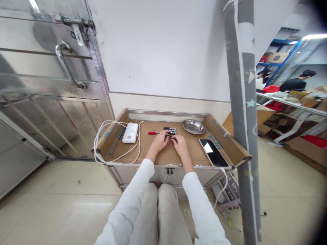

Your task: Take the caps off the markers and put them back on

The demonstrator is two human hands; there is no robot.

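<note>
My left hand (160, 140) and my right hand (180, 142) rest side by side on a cardboard-covered table (166, 154), in white sleeves. Both reach into a small cluster of black pens (170, 131) lying just beyond the fingertips. The fingers of each hand are curled around a dark pen-like piece between them; I cannot make out exactly what. A red pen (153, 133) lies to the left of my left hand, untouched.
A white power bank (130, 132) with a looping white cable (102, 143) lies at the left. A steel bowl (193, 126) sits at the back right, a phone (213, 152) near the right edge. A grey wrapped post (242, 112) stands right; two people work far right.
</note>
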